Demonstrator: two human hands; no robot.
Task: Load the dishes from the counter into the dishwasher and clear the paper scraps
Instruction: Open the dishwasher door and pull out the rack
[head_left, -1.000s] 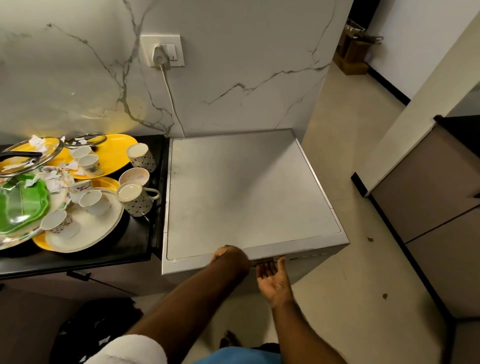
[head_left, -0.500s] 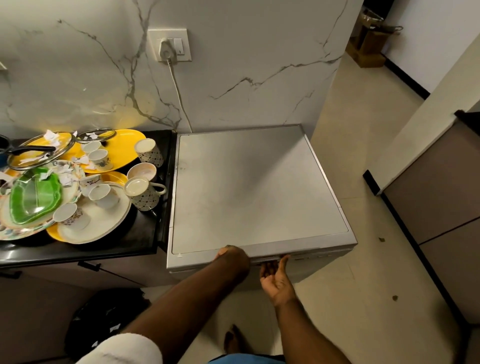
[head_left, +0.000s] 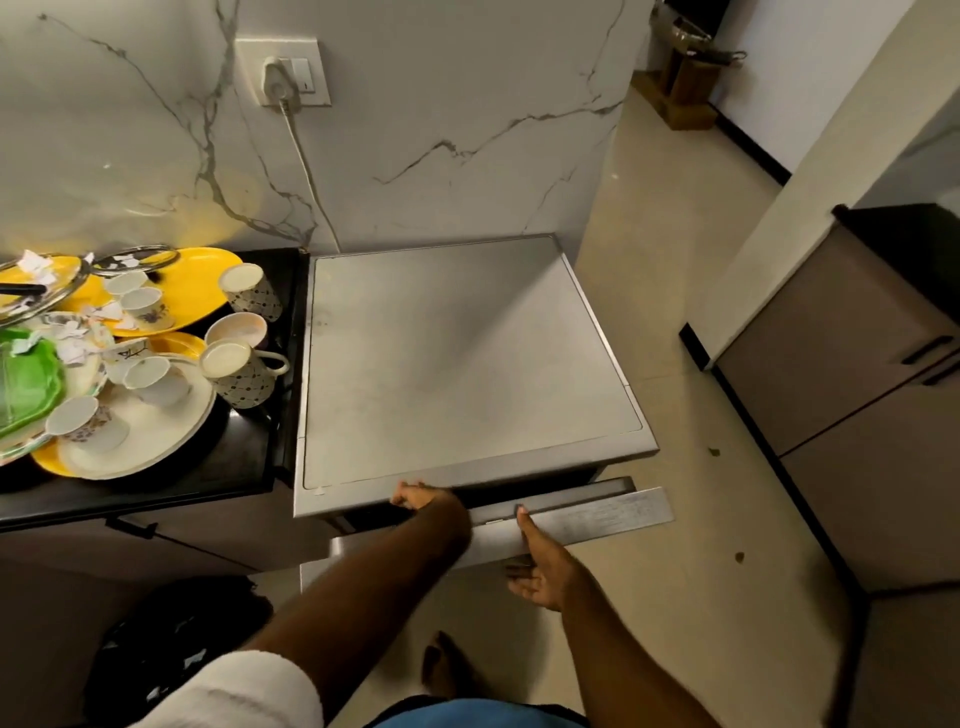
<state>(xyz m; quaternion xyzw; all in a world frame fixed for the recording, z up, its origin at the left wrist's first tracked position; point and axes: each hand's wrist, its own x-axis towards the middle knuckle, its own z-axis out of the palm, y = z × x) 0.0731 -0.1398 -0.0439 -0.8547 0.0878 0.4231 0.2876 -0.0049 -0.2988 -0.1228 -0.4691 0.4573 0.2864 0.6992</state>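
- The left hand (head_left: 423, 500) had its fingers curled over the top edge of the door (head_left: 597, 512), with the knuckles close under the machine's lid. It gripped that edge and nothing else.
- The right hand (head_left: 540, 569) sat just to the right of the left one. Its thumb lay up on the door's top edge and its fingers were bent below against the front face, so the door was pinched between them.
- The door stood tilted a little way out from the dishwasher (head_left: 467, 364), with a dark gap showing above both hands. What was inside could not be made out.
- To the left of the left hand and farther from the person, the black tabletop (head_left: 234, 462) butted against the dishwasher's side and carried the piled dishes.
- A cream plate (head_left: 161, 431), the dish nearest that hand, held two small cups (head_left: 143, 374), both tipped over.
- Patterned mugs (head_left: 241, 371) stood at the pile's right edge, on the hand's side, with their cream insides showing.
- Behind them a yellow plate (head_left: 202, 291) held two more small cups.
- At the far left a green dish (head_left: 26, 379) lay inside a flowered plate, with paper scraps (head_left: 78, 343) strewn across its rim and the plates beside it.
- A glass lid (head_left: 47, 283) at the back left had more scraps on it.
- On the wall beyond the hands, a cord (head_left: 306, 171) ran down from a socket (head_left: 283, 73).
- A black bag (head_left: 171, 639) lay on the floor under the left forearm.
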